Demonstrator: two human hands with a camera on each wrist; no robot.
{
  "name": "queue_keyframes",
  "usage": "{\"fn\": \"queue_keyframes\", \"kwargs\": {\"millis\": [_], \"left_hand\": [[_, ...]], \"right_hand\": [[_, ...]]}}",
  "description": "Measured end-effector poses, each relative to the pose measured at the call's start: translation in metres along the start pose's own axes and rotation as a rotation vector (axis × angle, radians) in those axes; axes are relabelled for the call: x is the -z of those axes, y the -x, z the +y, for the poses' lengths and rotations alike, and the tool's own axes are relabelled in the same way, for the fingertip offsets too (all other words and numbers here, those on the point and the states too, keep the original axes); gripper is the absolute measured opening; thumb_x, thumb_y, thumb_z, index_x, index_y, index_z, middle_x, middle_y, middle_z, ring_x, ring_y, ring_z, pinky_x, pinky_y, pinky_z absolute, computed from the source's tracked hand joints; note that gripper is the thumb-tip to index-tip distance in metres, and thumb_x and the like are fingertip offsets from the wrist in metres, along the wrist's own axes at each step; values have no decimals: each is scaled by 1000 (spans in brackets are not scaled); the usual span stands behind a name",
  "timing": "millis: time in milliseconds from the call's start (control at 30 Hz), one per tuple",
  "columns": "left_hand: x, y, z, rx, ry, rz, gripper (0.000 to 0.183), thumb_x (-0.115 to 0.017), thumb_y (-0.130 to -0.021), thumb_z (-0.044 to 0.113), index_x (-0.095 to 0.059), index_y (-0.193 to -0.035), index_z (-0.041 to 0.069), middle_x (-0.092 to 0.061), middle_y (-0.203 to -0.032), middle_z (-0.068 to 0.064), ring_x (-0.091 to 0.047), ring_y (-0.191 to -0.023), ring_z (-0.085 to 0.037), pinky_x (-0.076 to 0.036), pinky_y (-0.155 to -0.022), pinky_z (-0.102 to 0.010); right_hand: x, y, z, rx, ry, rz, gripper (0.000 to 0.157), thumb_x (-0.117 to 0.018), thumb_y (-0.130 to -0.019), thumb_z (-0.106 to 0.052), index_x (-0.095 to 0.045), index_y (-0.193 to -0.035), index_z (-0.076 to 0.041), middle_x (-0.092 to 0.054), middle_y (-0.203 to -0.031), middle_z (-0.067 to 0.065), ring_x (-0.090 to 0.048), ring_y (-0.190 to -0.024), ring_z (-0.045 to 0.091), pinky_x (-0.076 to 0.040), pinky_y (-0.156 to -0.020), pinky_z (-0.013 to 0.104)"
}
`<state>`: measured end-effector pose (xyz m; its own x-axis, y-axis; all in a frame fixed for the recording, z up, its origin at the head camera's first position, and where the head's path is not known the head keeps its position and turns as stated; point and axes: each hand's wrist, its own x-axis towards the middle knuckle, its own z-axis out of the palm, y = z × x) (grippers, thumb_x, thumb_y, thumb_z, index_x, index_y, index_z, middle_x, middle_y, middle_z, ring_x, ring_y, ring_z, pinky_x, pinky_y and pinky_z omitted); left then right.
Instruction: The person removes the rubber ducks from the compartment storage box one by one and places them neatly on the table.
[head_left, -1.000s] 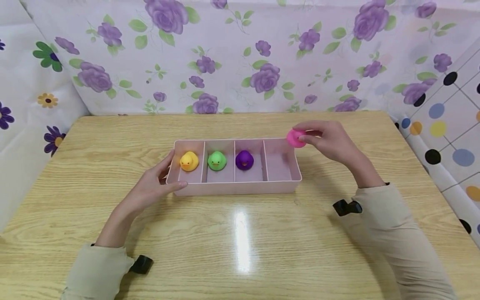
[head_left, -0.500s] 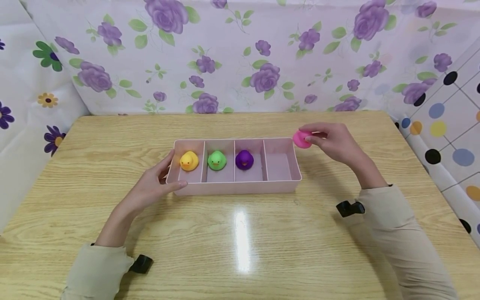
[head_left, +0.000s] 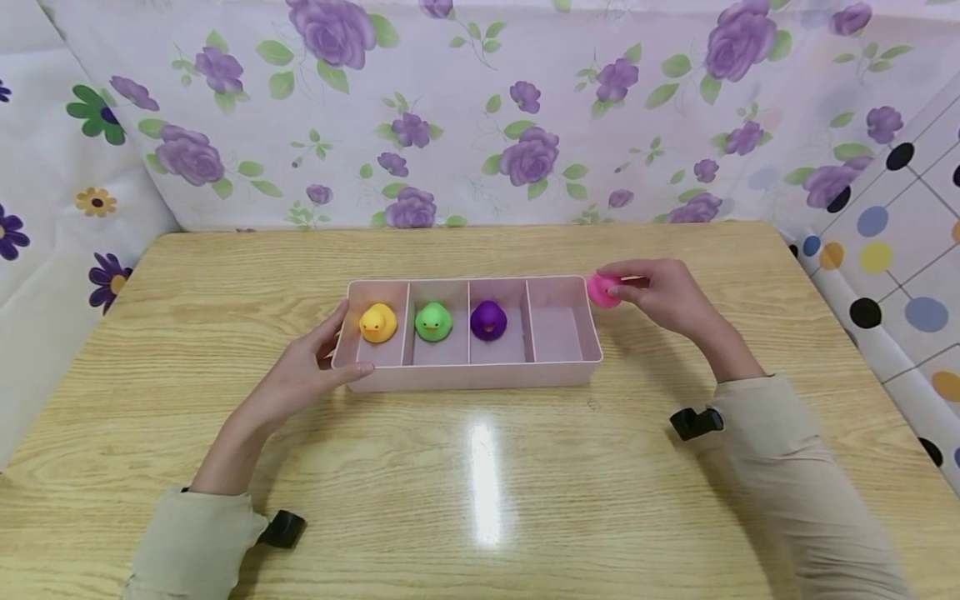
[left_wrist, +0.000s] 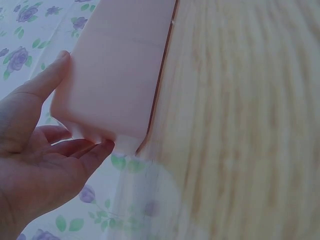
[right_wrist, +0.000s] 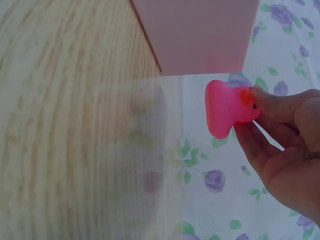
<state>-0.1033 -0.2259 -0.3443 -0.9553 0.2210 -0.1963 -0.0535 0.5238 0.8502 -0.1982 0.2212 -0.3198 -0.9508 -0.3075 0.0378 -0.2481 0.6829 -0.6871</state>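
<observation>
A pale pink box [head_left: 472, 377] with several compartments in a row stands on the table. My left hand [head_left: 311, 371] grips its left end, thumb on the near wall and fingers round the end; the left wrist view shows the hand [left_wrist: 55, 145] against the box wall [left_wrist: 112, 65]. From left to right the box holds a yellow duck [head_left: 378, 322], a green duck [head_left: 433, 322] and a purple duck [head_left: 489, 321]; the rightmost compartment has none. Beyond the box's right end, my right hand [head_left: 663, 292] pinches a pink rubber duck [right_wrist: 225, 110] by its head.
The wooden table [head_left: 420, 467] reaches back to a flowered cloth [head_left: 465, 117]. A dotted cloth [head_left: 900, 275] borders the right side. Black wrist cameras [head_left: 696, 423] sit at both sleeves.
My right hand has carried the pink duck from the box's far right corner rightward, then a little lower and nearer, outside the right end. The left hand and box stay put.
</observation>
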Motion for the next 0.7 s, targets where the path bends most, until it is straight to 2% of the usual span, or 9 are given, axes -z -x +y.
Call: {"fn": "queue_keyframes", "kwargs": {"millis": [167,700], "left_hand": [[0,0,-1,-8,11,-2,97,-73,-88,34,-6,-156,19,-19,-157,-19,-25,-140,-36,-28,-110,-51],[0,-1,-2,-32,19,-1,96,-73,-88,33,-7,-156,17,-17,-158,-17,-25,-140,-35,-28,-110,-50]], "right_hand": [[-1,-2,8,-18,-11,-20,30,-68,-91,-10,-68,-120,-2,-64,-121,19,-65,-103,34,-54,-83,42],[-10,-11,26,-61,-47,-50,31,-68,-90,-6,-68,-120,0,-66,-116,18,-65,-102,31,-55,-79,30]]}}
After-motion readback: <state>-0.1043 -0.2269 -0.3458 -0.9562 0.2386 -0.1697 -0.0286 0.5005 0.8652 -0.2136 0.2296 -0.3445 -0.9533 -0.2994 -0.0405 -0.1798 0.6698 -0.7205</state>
